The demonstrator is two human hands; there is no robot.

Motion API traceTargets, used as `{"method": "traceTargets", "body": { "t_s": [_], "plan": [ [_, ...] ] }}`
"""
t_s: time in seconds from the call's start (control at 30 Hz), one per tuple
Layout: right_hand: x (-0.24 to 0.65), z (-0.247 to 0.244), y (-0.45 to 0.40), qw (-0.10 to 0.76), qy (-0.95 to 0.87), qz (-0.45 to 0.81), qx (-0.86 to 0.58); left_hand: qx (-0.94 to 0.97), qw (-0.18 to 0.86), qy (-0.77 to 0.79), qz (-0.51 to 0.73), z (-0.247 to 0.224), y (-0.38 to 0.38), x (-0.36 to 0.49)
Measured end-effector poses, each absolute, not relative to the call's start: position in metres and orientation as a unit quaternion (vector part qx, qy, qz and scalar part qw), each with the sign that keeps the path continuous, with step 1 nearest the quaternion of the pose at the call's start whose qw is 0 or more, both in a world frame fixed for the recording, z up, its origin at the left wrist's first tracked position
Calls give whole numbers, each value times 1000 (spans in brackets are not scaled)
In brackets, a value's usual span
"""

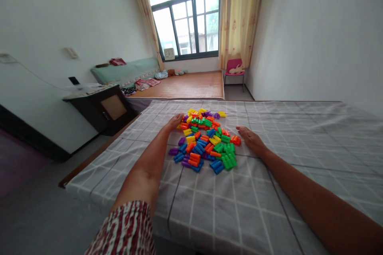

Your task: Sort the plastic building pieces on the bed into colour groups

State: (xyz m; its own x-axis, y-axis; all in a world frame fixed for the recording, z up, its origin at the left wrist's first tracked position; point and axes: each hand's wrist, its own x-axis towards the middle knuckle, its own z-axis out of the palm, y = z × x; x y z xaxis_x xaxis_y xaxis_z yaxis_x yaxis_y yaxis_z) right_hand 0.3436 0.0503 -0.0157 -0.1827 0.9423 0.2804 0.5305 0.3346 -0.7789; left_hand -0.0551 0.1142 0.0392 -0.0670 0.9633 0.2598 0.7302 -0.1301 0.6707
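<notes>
A loose heap of colourful plastic pieces (pixel 200 147), shaped like short joined tubes, lies on the grey checked cloth (pixel 239 199). They come in blue, green, orange, yellow and purple. At the heap's far left edge is my left hand (pixel 176 120), fingers stretched out against or close beside the outer pieces; contact is hard to make out. My right hand (pixel 250 139) rests on its edge to the right of the heap, fingers extended, a small distance from an orange piece (pixel 235 140). Neither hand shows a piece in its grasp.
Beyond the cloth-covered surface stands a bed with a woven mat (pixel 191 83). A dark cabinet (pixel 110 107) is on the left, and a pink chair (pixel 235 67) with a plush toy stands by the window (pixel 188 24). A white wall (pixel 314 36) runs along the right.
</notes>
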Motion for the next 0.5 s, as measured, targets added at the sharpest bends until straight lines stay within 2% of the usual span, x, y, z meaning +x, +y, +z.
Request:
{"method": "traceTargets", "body": {
  "t_s": [0.2, 0.3, 0.37, 0.5],
  "plan": [
    [345, -18, 53, 387, -720, 263, -512, 706, 376, 493, 342, 49, 92, -15],
    [345, -17, 53, 380, -719, 265, -518, 739, 446, 409, 296, 63, 82, -1],
    [345, -17, 53, 380, -714, 267, -523, 752, 425, 405, 300, 71, 87, 0],
    [346, -18, 52, 380, -713, 266, -526, 735, 264, 536, 323, 71, 117, -9]
  ]
}}
